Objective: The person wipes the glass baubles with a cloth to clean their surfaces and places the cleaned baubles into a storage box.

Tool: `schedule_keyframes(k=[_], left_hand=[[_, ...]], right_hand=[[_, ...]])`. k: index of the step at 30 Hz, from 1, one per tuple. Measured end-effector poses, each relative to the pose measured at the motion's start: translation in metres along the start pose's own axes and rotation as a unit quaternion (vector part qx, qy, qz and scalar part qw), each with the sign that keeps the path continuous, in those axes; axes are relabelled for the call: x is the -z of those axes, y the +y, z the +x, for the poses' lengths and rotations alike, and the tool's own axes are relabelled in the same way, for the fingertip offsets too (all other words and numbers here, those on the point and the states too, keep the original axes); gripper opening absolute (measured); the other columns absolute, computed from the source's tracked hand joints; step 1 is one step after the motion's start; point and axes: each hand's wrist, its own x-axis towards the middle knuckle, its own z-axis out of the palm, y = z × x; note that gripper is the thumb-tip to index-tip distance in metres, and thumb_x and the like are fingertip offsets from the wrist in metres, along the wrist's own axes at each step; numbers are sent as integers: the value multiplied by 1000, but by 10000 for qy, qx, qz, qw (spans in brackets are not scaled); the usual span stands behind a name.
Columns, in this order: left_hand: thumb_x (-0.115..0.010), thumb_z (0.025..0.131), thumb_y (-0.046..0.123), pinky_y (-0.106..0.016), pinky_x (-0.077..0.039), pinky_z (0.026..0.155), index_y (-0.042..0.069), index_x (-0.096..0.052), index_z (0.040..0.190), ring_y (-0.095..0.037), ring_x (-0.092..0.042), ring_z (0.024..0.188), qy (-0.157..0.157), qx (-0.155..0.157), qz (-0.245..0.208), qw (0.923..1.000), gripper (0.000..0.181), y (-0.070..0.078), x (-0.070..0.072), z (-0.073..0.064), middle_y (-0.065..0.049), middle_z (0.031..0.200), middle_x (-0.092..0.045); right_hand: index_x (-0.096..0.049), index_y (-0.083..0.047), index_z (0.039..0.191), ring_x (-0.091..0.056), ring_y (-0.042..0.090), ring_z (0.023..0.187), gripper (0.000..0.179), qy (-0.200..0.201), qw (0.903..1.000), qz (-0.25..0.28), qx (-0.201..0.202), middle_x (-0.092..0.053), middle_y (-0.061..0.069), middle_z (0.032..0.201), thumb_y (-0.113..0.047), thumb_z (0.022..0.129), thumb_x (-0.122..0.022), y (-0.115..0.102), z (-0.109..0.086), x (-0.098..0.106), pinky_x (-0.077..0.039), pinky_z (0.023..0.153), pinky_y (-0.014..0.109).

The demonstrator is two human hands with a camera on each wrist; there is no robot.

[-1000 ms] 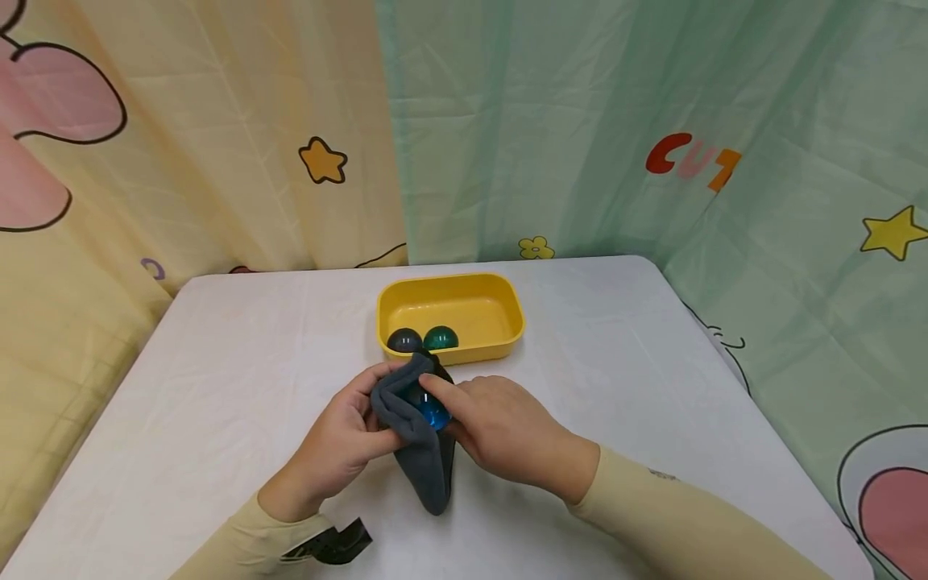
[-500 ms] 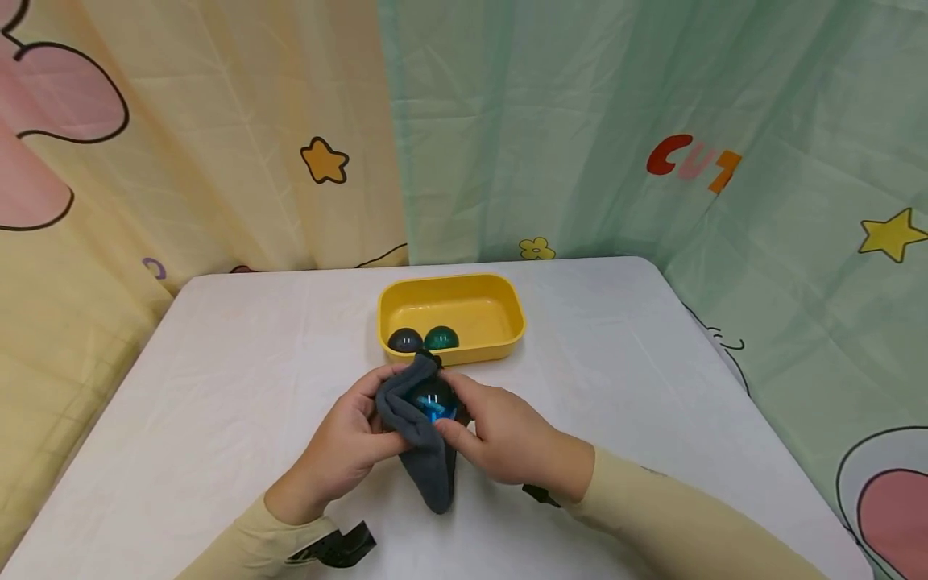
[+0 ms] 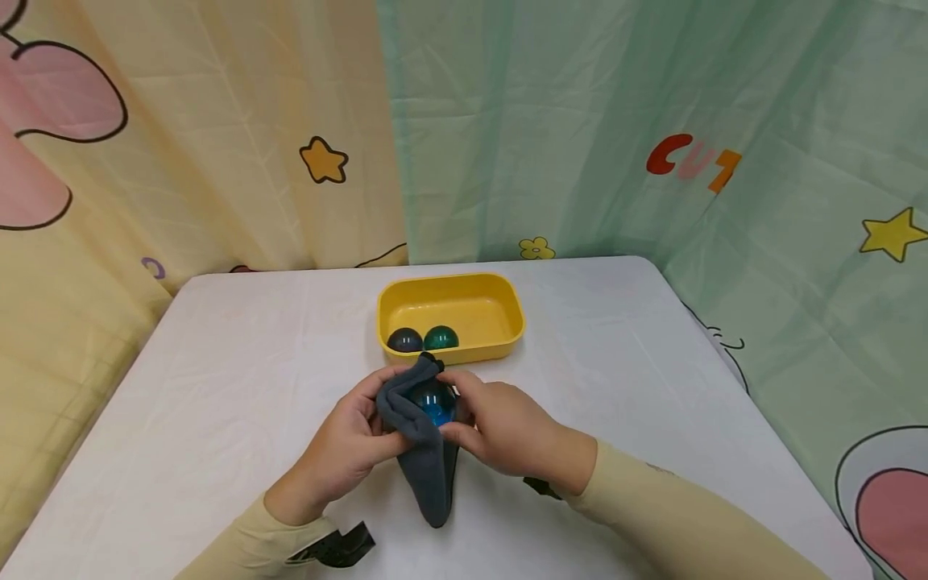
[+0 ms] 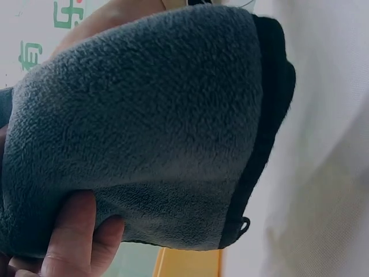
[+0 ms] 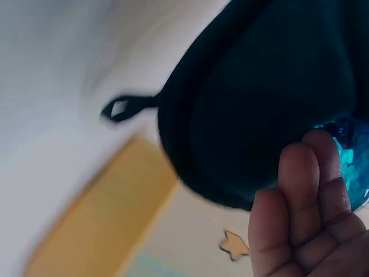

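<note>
In the head view a dark grey-blue cloth with a black edge hangs folded from my left hand, whose fingers and thumb grip it. A clear blue ball sits in the fold of the cloth. My right hand holds the ball from the right, thumb below and fingers above. The left wrist view shows the fuzzy cloth filling most of the frame, with fingers pressed on it. In the right wrist view, fingers lie against the blue ball beside the dark cloth.
A yellow tray stands just beyond the hands on the white table. Inside it, at the near left, lie a dark ball and a green ball. Patterned curtains hang behind the table.
My right hand has shifted its hold on the blue ball, its thumb moving from above the ball to below it. The ball looks turned in the cloth. The left hand has barely moved.
</note>
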Motion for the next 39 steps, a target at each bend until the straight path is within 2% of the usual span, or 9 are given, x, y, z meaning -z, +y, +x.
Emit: schedule_keyframes(k=[2,5,11,13,16,19,24,27,39], left_hand=[[-73,90,-9,-28,-60,99,-1,-41,152,-11,-67,124,9,57,34,10000,70,-1,0,-1,-17,150,-56],[-75,89,-9,-29,-60,98,1,-42,152,-12,-68,122,66,138,-18,9999,72,-1,-1,-1,-16,149,-58],[-76,89,-9,-29,-58,102,-1,-39,154,-12,-66,128,157,-7,-91,9998,75,1,0,0,-11,153,-55],[-75,90,-10,-28,-57,103,-2,-39,154,-11,-65,129,168,-28,-99,9998,74,2,0,0,-10,153,-55],[-73,90,-11,-26,-57,103,-4,-38,153,-11,-66,128,151,3,-133,9998,73,1,1,-1,-10,151,-57],[-72,90,-11,-26,-58,102,-5,-39,153,-11,-66,127,86,0,-117,9999,71,0,1,-1,-12,152,-56],[-72,92,-10,-27,-59,100,-4,-40,153,-11,-66,126,-7,-69,-78,9999,70,1,-1,0,-15,154,-54],[-73,91,-10,-28,-60,99,-3,-40,153,-12,-67,124,-29,-42,-114,9999,71,1,-1,1,-15,151,-56],[-73,89,-12,-27,-58,102,-3,-39,154,-12,-66,127,163,134,-131,9997,74,1,-2,1,-21,155,-51]], right_hand=[[-51,-5,142,-56,6,65,47,-204,9949,873,-454,-68,-6,78,-31,106,-65,1,1,-1,-48,60,21],[-55,-4,140,-59,7,72,46,-282,9889,1277,-700,-69,-5,84,-37,108,-59,1,1,-3,-52,66,23],[-33,-11,162,-68,11,109,69,-214,9995,159,-141,-68,3,139,-34,105,-65,-2,-2,0,-59,99,30],[-30,-12,164,-69,14,115,74,-61,9991,-345,223,-66,4,144,-29,103,-70,-1,-3,1,-59,103,33],[-37,-13,160,-71,16,116,72,204,9922,-1064,612,-71,3,137,-28,100,-74,1,-3,0,-58,104,35],[-44,-12,156,-71,14,101,67,339,9869,-1405,718,-76,1,122,-29,99,-76,2,-3,1,-61,96,32],[-49,-6,147,-60,9,77,56,3,9992,-399,12,-73,-2,95,-33,103,-70,1,-2,2,-56,72,24],[-55,-5,140,-56,8,73,46,-107,9985,315,-441,-67,-5,85,-36,106,-63,2,-1,1,-49,65,23],[-52,-11,151,-65,7,94,54,-347,9988,81,-340,-74,-2,120,-41,107,-60,0,2,6,-59,89,27]])
